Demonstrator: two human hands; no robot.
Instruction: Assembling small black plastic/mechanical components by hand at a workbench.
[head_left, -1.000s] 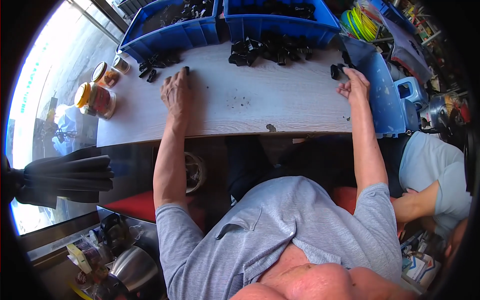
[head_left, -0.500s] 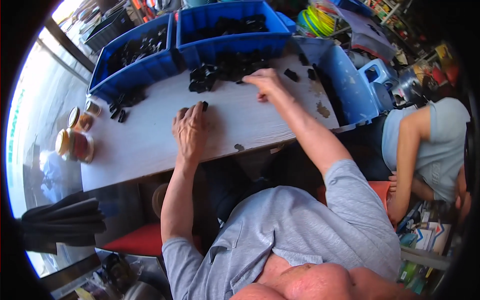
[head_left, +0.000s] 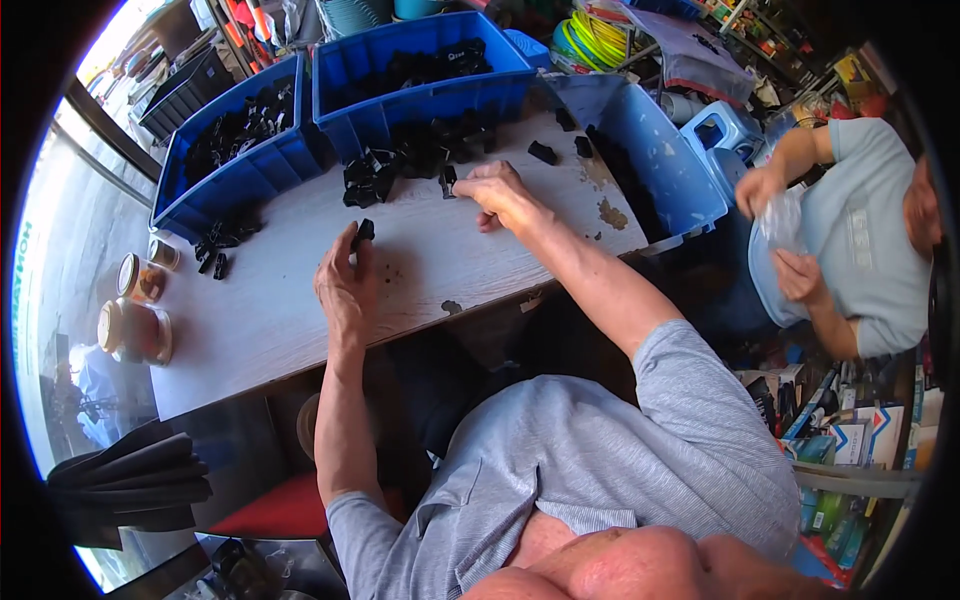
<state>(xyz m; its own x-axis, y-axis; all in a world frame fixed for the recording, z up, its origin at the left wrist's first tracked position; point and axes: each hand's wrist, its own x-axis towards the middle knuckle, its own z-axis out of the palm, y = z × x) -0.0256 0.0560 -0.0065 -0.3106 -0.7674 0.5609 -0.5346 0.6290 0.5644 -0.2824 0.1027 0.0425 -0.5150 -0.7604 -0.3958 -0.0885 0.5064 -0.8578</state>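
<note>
Between the thumb and fingers of my left hand [head_left: 345, 285] is a small black plastic part [head_left: 365, 231], held just above the white tabletop [head_left: 270, 300]. My right hand [head_left: 497, 195] reaches over the table and pinches another small black part [head_left: 448, 184] at its fingertips. That part stands at the near edge of a loose heap of black plastic parts [head_left: 370, 178]. The heap lies against the front of a blue bin [head_left: 425, 98] that holds more such parts. The exact shape of the pieces is too small to make out.
A second blue bin [head_left: 232, 160] of black parts stands at the left, with several loose pieces [head_left: 225, 240] before it. Lidded jars [head_left: 135, 330] line the left edge. A light-blue tub [head_left: 675, 170] adjoins the right end. A co-worker [head_left: 850, 240] at right handles a clear plastic bag [head_left: 782, 222].
My right hand has drawn a black part slightly out of the heap. My left hand's fingers have turned up, showing the part in them. The co-worker has raised a clear bag. The view has shifted.
</note>
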